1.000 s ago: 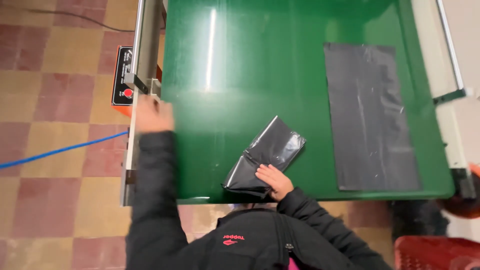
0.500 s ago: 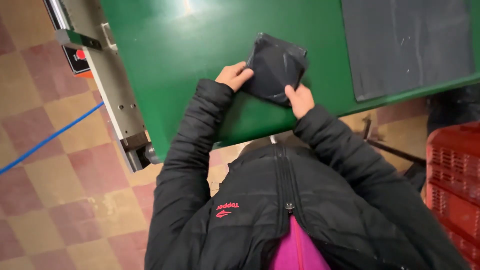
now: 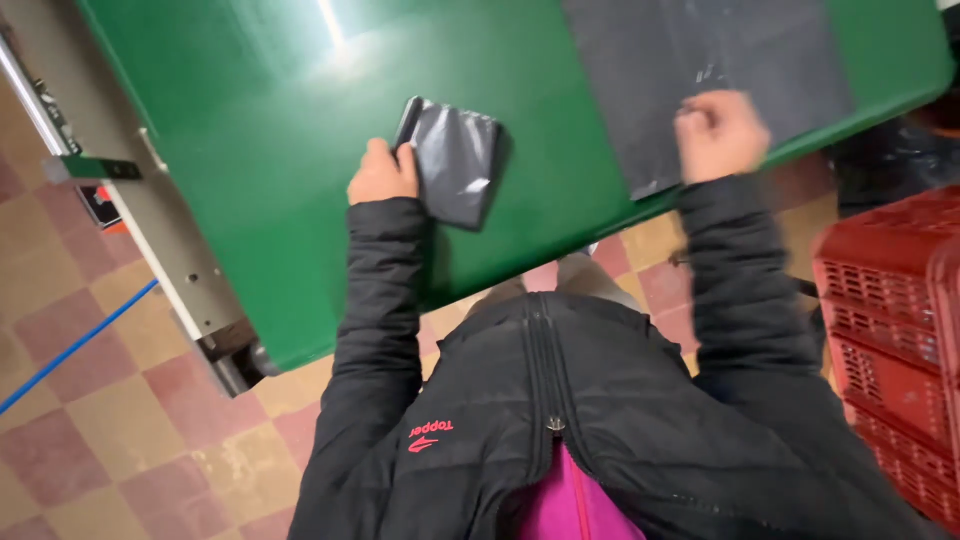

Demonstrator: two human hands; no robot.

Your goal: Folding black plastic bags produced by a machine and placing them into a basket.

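The left hand is gripping the folded black plastic bag near the green worktop's front edge; the right hand is fisting on the flat black plastic sheet well apart.

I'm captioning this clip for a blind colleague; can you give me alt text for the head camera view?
A person in a black jacket leans over a green table, left hand holding the edge of a folded black plastic bag while the right hand rests closed on a flat black sheet. A red crate stands at right on a checkered tile floor.
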